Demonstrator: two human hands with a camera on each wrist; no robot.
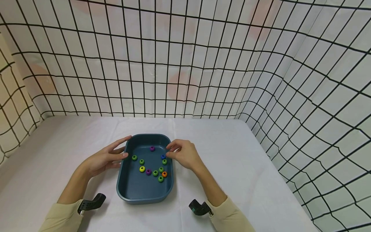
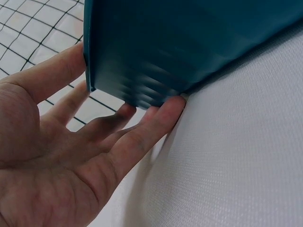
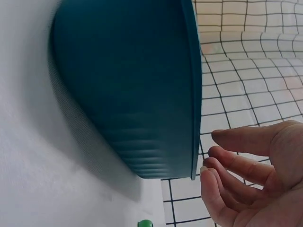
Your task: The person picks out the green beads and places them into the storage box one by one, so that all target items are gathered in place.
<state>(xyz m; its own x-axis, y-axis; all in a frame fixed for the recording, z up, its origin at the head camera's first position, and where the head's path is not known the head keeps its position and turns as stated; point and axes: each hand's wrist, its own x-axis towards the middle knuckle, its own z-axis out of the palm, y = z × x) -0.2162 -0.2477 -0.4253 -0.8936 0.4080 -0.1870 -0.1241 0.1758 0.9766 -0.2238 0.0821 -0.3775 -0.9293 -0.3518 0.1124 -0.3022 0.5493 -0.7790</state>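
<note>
A dark blue rectangular tray (image 1: 142, 192) holds several round beads with holes: green beads (image 1: 155, 173), a yellow bead (image 1: 142, 169), purple beads (image 1: 148, 172), an orange bead (image 1: 164, 174) and a blue bead (image 1: 163, 157). My left hand (image 1: 104, 158) has its fingers spread along the tray's left side; in the left wrist view its fingertips (image 2: 173, 106) touch the outer wall low down. Over the right rim, near the blue bead, hovers my right hand (image 1: 184, 154). Its fingers are loosely bent, with thumb and fingertips apart and nothing seen between them in the right wrist view.
White cloth covers the table (image 1: 237, 167). Black netting (image 1: 185, 64) stands behind it and along both sides, before pale sheeting. A small green object (image 3: 145, 223) shows at the bottom edge of the right wrist view. Each sleeve carries a black camera mount (image 1: 92, 202).
</note>
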